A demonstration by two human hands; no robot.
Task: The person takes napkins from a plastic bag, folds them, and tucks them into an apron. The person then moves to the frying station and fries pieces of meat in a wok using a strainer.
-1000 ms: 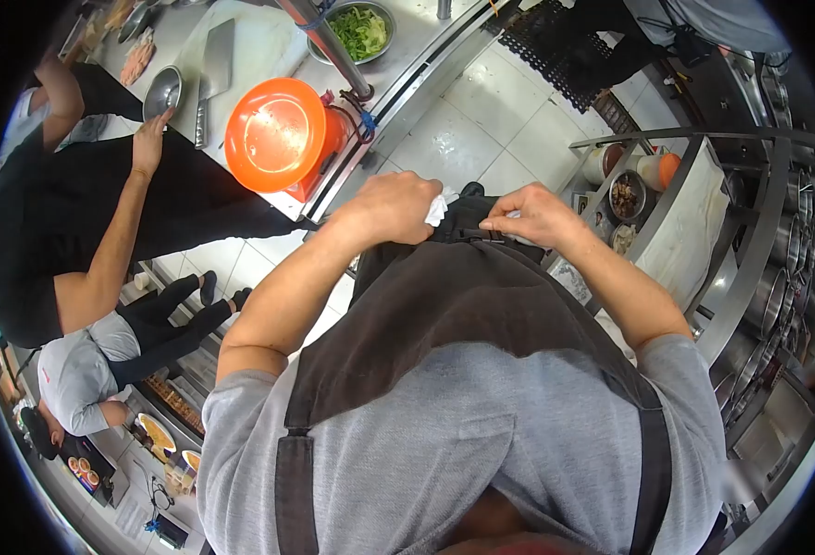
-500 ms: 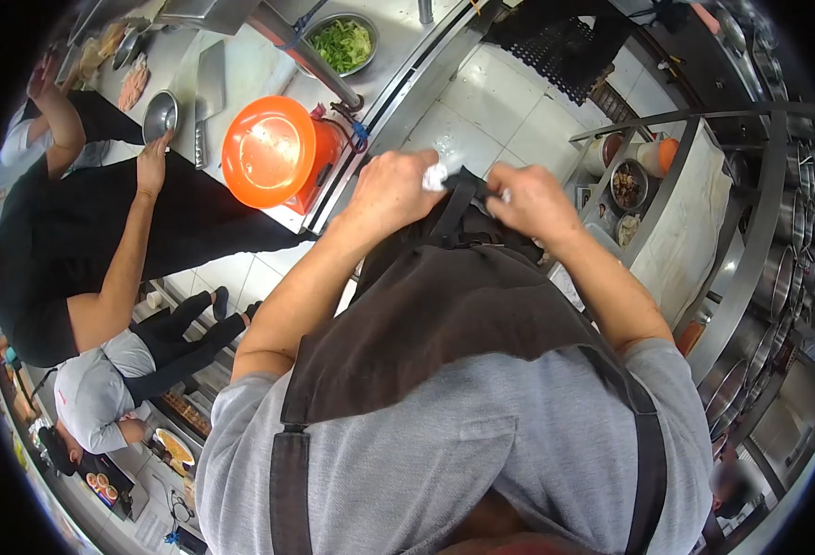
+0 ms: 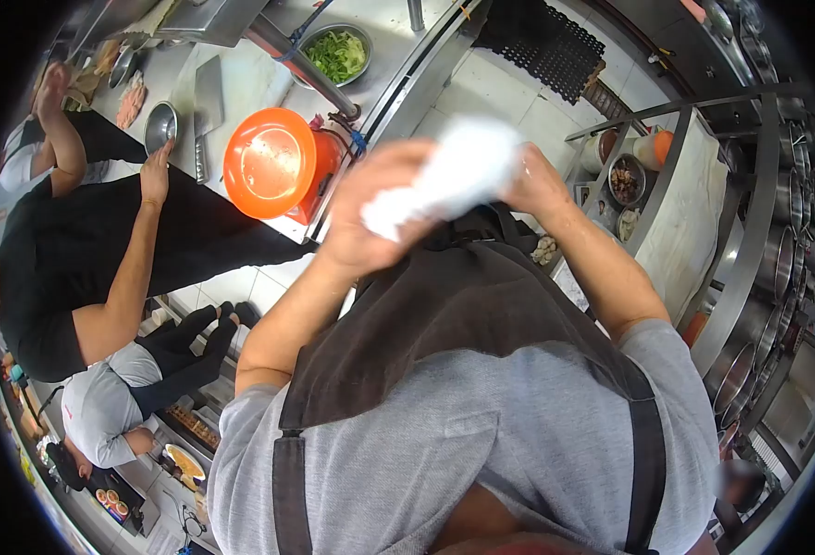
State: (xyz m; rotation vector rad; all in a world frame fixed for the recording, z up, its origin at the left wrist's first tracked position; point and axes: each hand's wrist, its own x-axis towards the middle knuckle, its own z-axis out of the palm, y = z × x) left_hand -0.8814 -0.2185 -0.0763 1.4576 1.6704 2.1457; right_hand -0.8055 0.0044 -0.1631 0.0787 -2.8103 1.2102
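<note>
In front of the apron, my left hand is closed around a crumpled white cloth, which is smeared by motion. It could be cloth or paper. My right hand is at the far edge of the cloth, its fingers bent and pinched on that edge. The dark apron hangs below both hands, its waist part bunched just under the cloth.
On the left counter stand an orange scale, a bowl of chopped greens and a cleaver. A co-worker's hand touches a metal bowl. To the right is a metal shelf with containers.
The white cloth, bunched small in my fingers before, is now spread between my hands. My left hand has moved left and down; the dark apron strap is no longer between my fingers.
</note>
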